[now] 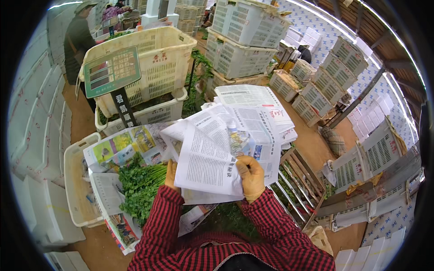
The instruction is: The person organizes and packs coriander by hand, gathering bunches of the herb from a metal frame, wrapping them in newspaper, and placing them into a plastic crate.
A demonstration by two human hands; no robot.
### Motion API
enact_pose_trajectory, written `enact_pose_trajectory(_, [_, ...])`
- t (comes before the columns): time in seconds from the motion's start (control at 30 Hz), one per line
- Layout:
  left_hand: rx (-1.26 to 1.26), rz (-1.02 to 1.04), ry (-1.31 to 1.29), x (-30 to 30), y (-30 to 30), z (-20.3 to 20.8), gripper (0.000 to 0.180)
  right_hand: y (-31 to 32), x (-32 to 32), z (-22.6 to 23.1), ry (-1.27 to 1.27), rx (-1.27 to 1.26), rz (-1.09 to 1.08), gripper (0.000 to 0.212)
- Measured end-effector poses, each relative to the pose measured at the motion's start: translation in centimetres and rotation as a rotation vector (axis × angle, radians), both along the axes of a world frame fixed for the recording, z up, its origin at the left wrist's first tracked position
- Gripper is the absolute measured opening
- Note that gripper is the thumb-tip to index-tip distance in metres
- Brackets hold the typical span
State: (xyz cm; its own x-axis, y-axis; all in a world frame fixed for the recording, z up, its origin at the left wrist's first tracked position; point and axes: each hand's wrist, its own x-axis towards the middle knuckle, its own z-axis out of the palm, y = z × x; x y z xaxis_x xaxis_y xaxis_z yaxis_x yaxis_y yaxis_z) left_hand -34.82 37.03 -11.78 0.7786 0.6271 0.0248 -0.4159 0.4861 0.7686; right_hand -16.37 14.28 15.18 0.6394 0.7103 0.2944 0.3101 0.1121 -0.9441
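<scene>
My right hand (pixel 251 177), in a yellowish glove, pinches the edge of a newspaper sheet (pixel 210 158) between thumb and fingers. The sheet is lifted and folded over, above a stack of newspapers (pixel 266 131). My left hand (pixel 171 175), gloved too, is at the sheet's left edge beside the stems of a leafy green bunch (pixel 143 185). Its fingers are mostly hidden by the paper. The greens, which look like celery or coriander, lie on spread newspaper (pixel 106 192), leaves to the left and stems toward the stack.
A green-faced scale display (pixel 112 72) on a post stands before a large cream crate (pixel 160 74). An empty-looking tub (pixel 77 198) is at left. Stacked crates (pixel 239 49) rise behind the newspapers. A slatted rack (pixel 298 189) is at right. Another person (pixel 77 40) stands at far left.
</scene>
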Motion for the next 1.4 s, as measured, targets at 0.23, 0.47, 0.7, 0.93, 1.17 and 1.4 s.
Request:
enact_pose_trajectory(0.23, [-0.456, -0.118, -0.288, 0.4, -3.6, 9.2, 0.097, -7.9, 1.5, -3.6, -0.396, -0.242, 0.522, 0.013])
enact_pose_trajectory(0.47, [-0.156, 0.148, 0.142, -2.4, -6.1, 17.0, 0.050, -6.2, 1.1, 2.9, -0.623, -0.280, 0.318, 0.039])
enact_pose_trajectory(0.7, [0.041, 0.251, 0.086, -3.8, -7.8, 20.5, 0.052, 0.5, 8.6, 11.1, -1.089, -0.645, 0.464, 0.070])
enact_pose_trajectory(0.93, [0.254, 0.402, 0.167, -8.1, -4.7, 26.4, 0.058, 2.7, 9.0, 15.3, -1.151, -0.411, 0.419, 0.023])
enact_pose_trajectory(1.17, [0.896, 0.247, 0.203, -16.2, -7.7, 33.2, 0.089, 0.4, 3.8, 16.7, -1.505, 0.135, 0.073, 0.055])
enact_pose_trajectory(1.4, [0.845, 1.263, 1.092, -16.1, -12.1, 30.4, 0.083, -1.8, 3.9, 11.0, -1.449, -0.062, 0.163, 0.040])
